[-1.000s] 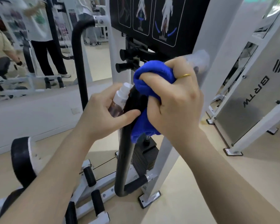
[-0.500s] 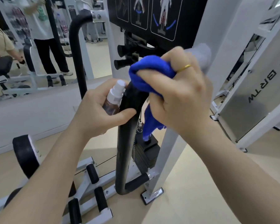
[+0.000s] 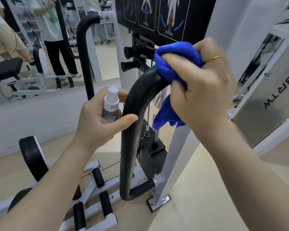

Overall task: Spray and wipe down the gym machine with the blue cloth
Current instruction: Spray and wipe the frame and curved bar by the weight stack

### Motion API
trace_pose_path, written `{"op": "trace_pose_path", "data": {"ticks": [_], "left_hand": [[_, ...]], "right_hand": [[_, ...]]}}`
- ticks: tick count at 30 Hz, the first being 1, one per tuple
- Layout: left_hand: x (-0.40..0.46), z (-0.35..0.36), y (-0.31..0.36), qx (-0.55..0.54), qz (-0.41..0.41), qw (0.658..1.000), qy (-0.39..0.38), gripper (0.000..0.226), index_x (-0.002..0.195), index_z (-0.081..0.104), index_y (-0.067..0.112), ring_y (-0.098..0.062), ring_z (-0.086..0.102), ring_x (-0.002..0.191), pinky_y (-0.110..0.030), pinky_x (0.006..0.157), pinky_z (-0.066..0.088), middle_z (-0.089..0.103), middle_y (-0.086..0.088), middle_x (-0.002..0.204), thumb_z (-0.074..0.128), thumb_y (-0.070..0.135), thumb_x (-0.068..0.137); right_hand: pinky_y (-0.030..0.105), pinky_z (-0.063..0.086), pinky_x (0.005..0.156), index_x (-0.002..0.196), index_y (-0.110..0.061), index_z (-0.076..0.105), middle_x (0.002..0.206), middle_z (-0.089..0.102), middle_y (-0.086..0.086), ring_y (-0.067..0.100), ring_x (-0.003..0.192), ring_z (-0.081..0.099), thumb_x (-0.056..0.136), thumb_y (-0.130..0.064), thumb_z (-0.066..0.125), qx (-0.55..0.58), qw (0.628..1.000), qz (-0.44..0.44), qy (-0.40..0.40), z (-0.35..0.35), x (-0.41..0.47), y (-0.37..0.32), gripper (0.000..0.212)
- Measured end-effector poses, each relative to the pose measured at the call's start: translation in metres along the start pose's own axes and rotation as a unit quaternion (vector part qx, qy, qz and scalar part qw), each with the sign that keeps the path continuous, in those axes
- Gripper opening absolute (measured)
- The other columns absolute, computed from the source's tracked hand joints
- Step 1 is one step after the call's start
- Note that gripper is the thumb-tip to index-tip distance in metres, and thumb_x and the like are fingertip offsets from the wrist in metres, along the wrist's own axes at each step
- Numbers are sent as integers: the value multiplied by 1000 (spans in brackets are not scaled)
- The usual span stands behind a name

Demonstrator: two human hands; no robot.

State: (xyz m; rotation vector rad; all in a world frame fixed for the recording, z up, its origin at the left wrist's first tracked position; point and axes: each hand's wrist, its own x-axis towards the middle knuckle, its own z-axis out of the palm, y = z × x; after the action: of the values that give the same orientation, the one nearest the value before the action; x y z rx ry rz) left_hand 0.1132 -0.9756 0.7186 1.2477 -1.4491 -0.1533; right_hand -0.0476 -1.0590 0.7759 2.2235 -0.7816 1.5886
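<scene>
Fingers of my right hand (image 3: 202,90) curl round the bunched blue microfibre cloth (image 3: 175,59), pressing it onto the top bend of the black padded handle bar (image 3: 132,114) — wiping step, I reckon. Next, judging by the bare padding below, a steady drag down its curve. My left hand (image 3: 98,120) grips the small clear spray bottle with white nozzle (image 3: 111,104); how much liquid remains, I can't tell.

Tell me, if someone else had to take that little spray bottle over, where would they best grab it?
Probably by the white neck and cap of the spray bottle, coming from above. It stands upright, and the left hand already wraps its clear body, so only the top is free. The black padded bar crowds its right side.
</scene>
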Motion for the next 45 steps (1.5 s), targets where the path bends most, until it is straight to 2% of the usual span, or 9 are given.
{"op": "trace_pose_path", "data": {"ticks": [6, 11, 14, 18, 23, 29, 35, 40, 45], "left_hand": [[-6, 2, -2, -12, -14, 999, 27, 27, 88, 56, 40, 1, 52, 53, -8, 55, 41, 58, 22, 63, 67, 35, 64], [-21, 1, -3, -3, -40, 999, -10, 37, 100, 56, 42, -9, 60, 67, -9, 62, 48, 64, 25, 84, 68, 39, 65], [-30, 0, -10, -52, -85, 994, -36, 45, 100, 54, 59, -16, 59, 64, -13, 63, 50, 65, 24, 85, 69, 37, 63], [-38, -4, -15, -75, -124, 988, -56, 39, 92, 56, 56, -9, 57, 54, -19, 56, 51, 64, 17, 70, 69, 32, 64], [-49, -1, -17, -53, -171, 983, -34, 41, 103, 55, 38, -13, 60, 55, -22, 58, 51, 65, 17, 71, 72, 15, 74], [-60, -7, -24, -93, -174, 980, -30, 34, 87, 60, 53, -11, 57, 54, -22, 56, 49, 62, 4, 62, 66, 24, 71], [-65, -15, -23, -128, -182, 970, 96, 18, 84, 61, 34, -13, 55, 52, -23, 52, 50, 65, 8, 80, 59, 31, 66], [-80, -13, -24, -104, -198, 970, 94, 12, 77, 61, 41, -15, 54, 52, -25, 54, 50, 59, 7, 65, 61, 33, 68], [-95, -6, -32, -65, -240, 963, 104, 25, 81, 60, 28, -13, 55, 56, -27, 56, 51, 58, 9, 64, 60, 3, 82]], "right_hand": [[28, 28, 48, 77, -17, 74, 74, 64, 8, 26, 60, 49, 73, -4, 52, 0, 995, -102, -13, 4, -21, -31, 26], [24, 32, 42, 81, -17, 74, 77, 62, 11, 31, 66, 56, 66, 0, 53, -20, 1000, -3, 4, -1, -4, -14, 32], [28, 29, 47, 80, -16, 75, 76, 64, 11, 29, 63, 51, 72, -2, 56, -1, 999, -47, -2, 9, -29, -32, 25], [23, 22, 57, 79, -19, 74, 76, 66, 4, 20, 68, 41, 75, -6, 62, -14, 987, -157, -26, 10, -49, -35, 19], [29, 32, 48, 88, -19, 75, 78, 66, 9, 29, 64, 53, 73, 2, 54, -66, 994, -73, 41, 6, -19, -19, 34], [25, 26, 57, 79, -14, 74, 79, 67, 4, 21, 68, 42, 83, -6, 58, 19, 973, -218, -74, 16, -68, -35, 17], [22, 14, 59, 84, -16, 67, 82, 54, 3, 20, 63, 40, 74, -1, 62, 9, 992, -124, 1, 17, -51, -41, 18], [26, 24, 54, 69, -11, 63, 85, 53, 8, 24, 64, 44, 74, 1, 61, 4, 966, -239, -103, 22, -91, -40, 13], [26, 29, 53, 71, -14, 63, 82, 55, 4, 20, 64, 46, 79, -6, 61, 27, 991, -115, -65, 17, -62, -45, 11]]}}
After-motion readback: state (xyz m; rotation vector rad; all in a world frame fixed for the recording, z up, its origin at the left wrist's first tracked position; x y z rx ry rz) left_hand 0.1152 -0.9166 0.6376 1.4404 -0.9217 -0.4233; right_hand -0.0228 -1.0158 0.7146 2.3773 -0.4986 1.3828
